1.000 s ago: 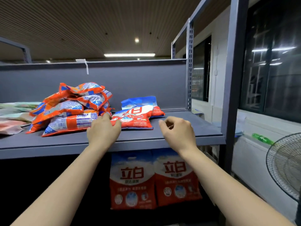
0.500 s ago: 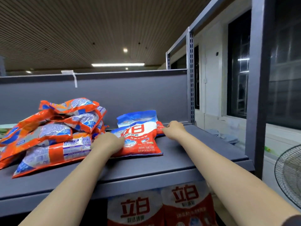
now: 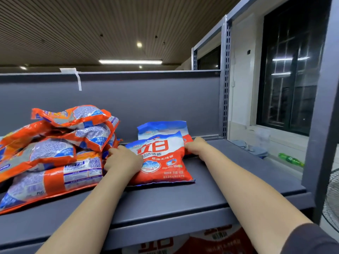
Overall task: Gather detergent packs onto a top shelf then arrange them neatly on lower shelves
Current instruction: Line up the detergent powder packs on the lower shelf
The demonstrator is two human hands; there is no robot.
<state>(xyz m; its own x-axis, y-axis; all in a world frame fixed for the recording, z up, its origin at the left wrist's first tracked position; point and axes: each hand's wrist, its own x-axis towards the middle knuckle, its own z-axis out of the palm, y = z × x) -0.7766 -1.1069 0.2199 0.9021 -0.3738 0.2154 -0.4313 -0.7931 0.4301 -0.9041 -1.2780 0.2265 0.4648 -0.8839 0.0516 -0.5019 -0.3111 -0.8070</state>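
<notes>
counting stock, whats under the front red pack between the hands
A second detergent pack lies under the front red pack, its blue top poking out behind. Its lower part, and anything further beneath, is covered.

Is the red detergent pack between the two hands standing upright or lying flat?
Lying flat: the red pack rests face up on the top shelf.

The red and blue detergent pack (image 3: pixel 161 158) reads 立白 in big red characters. Beneath stands 超洁清新. Smaller print is illegible.
</notes>
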